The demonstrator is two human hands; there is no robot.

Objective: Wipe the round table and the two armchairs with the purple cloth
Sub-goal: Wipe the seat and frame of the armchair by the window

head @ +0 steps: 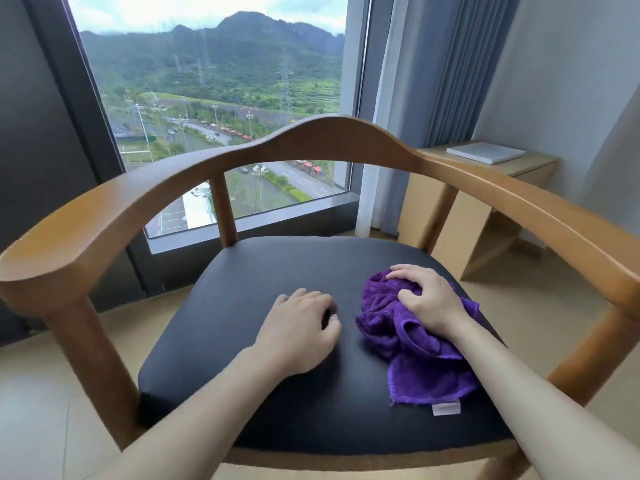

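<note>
While the purple cloth (412, 341) is gripped by the right hand (427, 299) near the armchair (242, 341) seat's right edge, left hand (299, 332) rested mid-seat, loosely curled, nothing held.

A big window (214, 109) looks out on green hills (221, 46), a road (298, 178) and parked cars far below. A grey-blue curtain (446, 67) hangs at its right side, with a thin white curtain (384, 140) next to it. In the corner by the wall (571, 64) stands a light wood desk (519, 168). A white book (486, 152) lies flat on top, near its back edge. The floor (41, 403) is pale tile
</note>
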